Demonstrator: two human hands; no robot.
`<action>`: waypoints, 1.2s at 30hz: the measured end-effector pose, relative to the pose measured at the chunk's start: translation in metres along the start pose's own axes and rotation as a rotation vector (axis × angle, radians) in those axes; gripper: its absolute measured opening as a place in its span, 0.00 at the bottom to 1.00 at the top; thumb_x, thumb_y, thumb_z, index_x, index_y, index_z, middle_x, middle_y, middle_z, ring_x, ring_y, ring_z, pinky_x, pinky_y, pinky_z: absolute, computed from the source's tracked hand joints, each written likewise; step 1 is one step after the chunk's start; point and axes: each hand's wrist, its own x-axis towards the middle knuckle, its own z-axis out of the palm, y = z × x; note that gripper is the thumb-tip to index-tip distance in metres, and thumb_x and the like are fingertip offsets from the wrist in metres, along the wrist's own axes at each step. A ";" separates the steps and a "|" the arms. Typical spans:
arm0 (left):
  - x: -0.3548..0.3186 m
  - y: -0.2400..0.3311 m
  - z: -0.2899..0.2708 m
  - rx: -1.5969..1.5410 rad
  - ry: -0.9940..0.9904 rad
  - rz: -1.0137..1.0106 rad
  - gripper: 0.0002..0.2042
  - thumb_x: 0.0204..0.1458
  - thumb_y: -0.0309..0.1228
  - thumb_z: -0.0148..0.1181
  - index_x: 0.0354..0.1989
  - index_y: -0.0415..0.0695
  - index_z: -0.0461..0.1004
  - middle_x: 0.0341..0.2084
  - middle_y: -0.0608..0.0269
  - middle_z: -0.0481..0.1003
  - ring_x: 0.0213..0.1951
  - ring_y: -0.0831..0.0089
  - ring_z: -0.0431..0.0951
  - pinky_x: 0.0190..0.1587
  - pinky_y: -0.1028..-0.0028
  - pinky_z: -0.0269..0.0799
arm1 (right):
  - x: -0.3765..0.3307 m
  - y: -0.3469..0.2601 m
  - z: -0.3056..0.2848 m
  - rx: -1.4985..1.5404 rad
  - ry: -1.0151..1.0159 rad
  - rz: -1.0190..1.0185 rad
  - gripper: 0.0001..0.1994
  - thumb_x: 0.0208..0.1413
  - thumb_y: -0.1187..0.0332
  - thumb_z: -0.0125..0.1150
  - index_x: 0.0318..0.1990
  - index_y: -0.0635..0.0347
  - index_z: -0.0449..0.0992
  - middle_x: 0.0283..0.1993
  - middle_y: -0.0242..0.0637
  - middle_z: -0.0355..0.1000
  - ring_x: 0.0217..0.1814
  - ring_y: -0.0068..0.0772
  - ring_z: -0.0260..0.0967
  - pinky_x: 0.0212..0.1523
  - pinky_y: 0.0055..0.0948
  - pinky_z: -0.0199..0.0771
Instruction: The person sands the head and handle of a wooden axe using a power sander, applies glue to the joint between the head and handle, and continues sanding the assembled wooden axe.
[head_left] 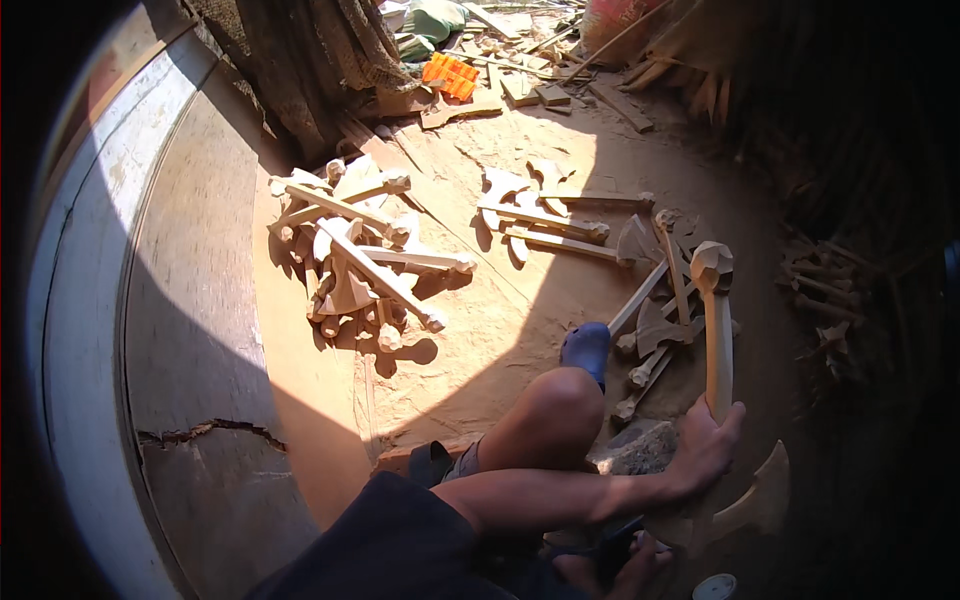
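My left hand (703,452) reaches across to the right and is closed around the shaft of a carved wooden axe (718,350). The axe stands nearly upright, its faceted knob at the top. A curved wooden blade below my left hand appears to be its lower end. Low in the shade, my right hand (640,572) has its fingers curled around something dark that I cannot make out. More wooden axes (660,330) lie just beyond my left hand, near my foot in a blue shoe (586,350). A grey stone (640,448) sits beside my left wrist.
A heap of wooden axes (365,250) lies at the left in sunlight, and several more (550,215) lie ahead. Wood scraps (520,88) and an orange plastic piece (450,76) are at the back. A cracked board (205,380) runs along the left. Dark piled wood stands right.
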 end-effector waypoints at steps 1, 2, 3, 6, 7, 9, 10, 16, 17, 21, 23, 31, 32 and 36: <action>0.000 -0.003 -0.003 0.047 0.000 -0.001 0.19 0.69 0.42 0.61 0.53 0.36 0.70 0.29 0.63 0.74 0.27 0.75 0.75 0.30 0.68 0.74 | 0.000 -0.002 0.009 -0.035 -0.027 -0.016 0.18 0.67 0.73 0.66 0.61 0.57 0.69 0.55 0.38 0.77 0.43 0.27 0.75 0.41 0.28 0.75; 0.000 -0.007 -0.003 0.096 -0.003 -0.006 0.20 0.69 0.42 0.60 0.55 0.35 0.71 0.30 0.61 0.75 0.30 0.74 0.77 0.34 0.66 0.75 | -0.001 -0.007 0.018 -0.068 -0.050 -0.031 0.18 0.67 0.73 0.66 0.61 0.57 0.69 0.55 0.38 0.77 0.43 0.27 0.75 0.42 0.28 0.75; 0.000 -0.015 -0.002 0.078 0.021 0.004 0.20 0.69 0.42 0.60 0.55 0.35 0.71 0.30 0.61 0.75 0.30 0.74 0.77 0.34 0.66 0.75 | 0.000 -0.014 0.025 -0.098 -0.068 -0.062 0.18 0.67 0.73 0.66 0.61 0.57 0.69 0.55 0.38 0.77 0.44 0.27 0.75 0.42 0.28 0.75; 0.001 -0.032 -0.003 0.096 0.075 0.187 0.22 0.69 0.43 0.60 0.58 0.34 0.71 0.33 0.57 0.76 0.36 0.68 0.79 0.42 0.63 0.76 | 0.004 -0.041 0.048 -0.194 -0.123 -0.173 0.18 0.67 0.73 0.66 0.60 0.58 0.69 0.54 0.38 0.77 0.44 0.27 0.75 0.42 0.28 0.75; -0.003 -0.031 -0.005 0.065 0.026 0.162 0.23 0.68 0.43 0.60 0.59 0.33 0.71 0.36 0.48 0.79 0.40 0.58 0.82 0.46 0.59 0.77 | 0.004 -0.052 0.056 -0.218 -0.138 -0.215 0.18 0.67 0.73 0.66 0.60 0.58 0.69 0.54 0.38 0.77 0.44 0.27 0.75 0.42 0.28 0.75; -0.013 -0.011 -0.019 0.030 -0.064 0.089 0.25 0.68 0.43 0.60 0.61 0.32 0.70 0.44 0.35 0.81 0.49 0.45 0.84 0.54 0.54 0.78 | 0.005 -0.070 0.073 -0.268 -0.176 -0.287 0.18 0.67 0.73 0.67 0.60 0.58 0.69 0.54 0.38 0.77 0.44 0.27 0.75 0.43 0.28 0.75; -0.019 -0.004 -0.020 0.025 -0.026 0.086 0.25 0.68 0.43 0.60 0.61 0.32 0.70 0.44 0.35 0.81 0.49 0.45 0.84 0.54 0.54 0.78 | 0.004 -0.075 0.083 -0.287 -0.197 -0.320 0.18 0.67 0.73 0.67 0.60 0.58 0.69 0.54 0.38 0.77 0.44 0.27 0.75 0.43 0.28 0.75; -0.026 -0.015 0.033 -0.014 -0.014 0.150 0.24 0.68 0.42 0.60 0.60 0.34 0.70 0.43 0.37 0.79 0.48 0.47 0.83 0.54 0.57 0.77 | 0.030 -0.114 0.071 -0.370 -0.271 -0.373 0.17 0.67 0.72 0.67 0.59 0.59 0.70 0.54 0.39 0.78 0.45 0.27 0.76 0.44 0.28 0.76; -0.034 -0.016 0.020 0.000 0.005 0.137 0.23 0.68 0.42 0.60 0.60 0.34 0.70 0.43 0.38 0.79 0.47 0.48 0.83 0.54 0.57 0.77 | 0.021 -0.105 0.068 -0.375 -0.279 -0.334 0.17 0.67 0.72 0.67 0.59 0.60 0.70 0.54 0.39 0.78 0.45 0.27 0.76 0.44 0.28 0.76; -0.059 -0.022 0.007 -0.023 -0.069 0.057 0.23 0.68 0.42 0.60 0.59 0.34 0.70 0.42 0.40 0.79 0.46 0.50 0.82 0.52 0.58 0.76 | 0.010 -0.086 0.038 -0.396 -0.247 -0.245 0.17 0.67 0.72 0.67 0.59 0.60 0.70 0.53 0.39 0.78 0.45 0.27 0.76 0.45 0.29 0.76; -0.059 -0.027 0.009 0.001 -0.022 0.037 0.22 0.68 0.42 0.60 0.58 0.34 0.70 0.41 0.41 0.79 0.45 0.52 0.81 0.51 0.59 0.76 | 0.006 -0.068 0.038 -0.408 -0.290 -0.163 0.17 0.67 0.72 0.67 0.59 0.61 0.70 0.53 0.39 0.78 0.45 0.27 0.76 0.45 0.29 0.76; -0.069 -0.044 0.013 0.029 -0.006 -0.053 0.20 0.68 0.41 0.61 0.56 0.35 0.70 0.38 0.46 0.78 0.41 0.56 0.80 0.47 0.61 0.75 | -0.020 -0.023 0.008 -0.467 -0.365 0.008 0.17 0.67 0.71 0.68 0.58 0.62 0.71 0.53 0.39 0.78 0.46 0.27 0.77 0.47 0.29 0.77; -0.071 -0.046 0.018 0.025 -0.027 -0.071 0.20 0.68 0.41 0.61 0.55 0.35 0.70 0.38 0.46 0.78 0.41 0.57 0.80 0.47 0.62 0.75 | -0.020 -0.027 0.002 -0.483 -0.347 0.009 0.16 0.67 0.71 0.68 0.58 0.62 0.71 0.53 0.39 0.78 0.46 0.27 0.77 0.47 0.29 0.77; -0.061 -0.052 0.007 0.057 -0.010 -0.116 0.19 0.68 0.41 0.61 0.54 0.36 0.71 0.36 0.49 0.77 0.39 0.59 0.79 0.45 0.63 0.75 | -0.015 0.037 0.034 -0.549 -0.454 0.057 0.16 0.67 0.71 0.68 0.58 0.63 0.71 0.52 0.39 0.78 0.46 0.27 0.77 0.48 0.29 0.77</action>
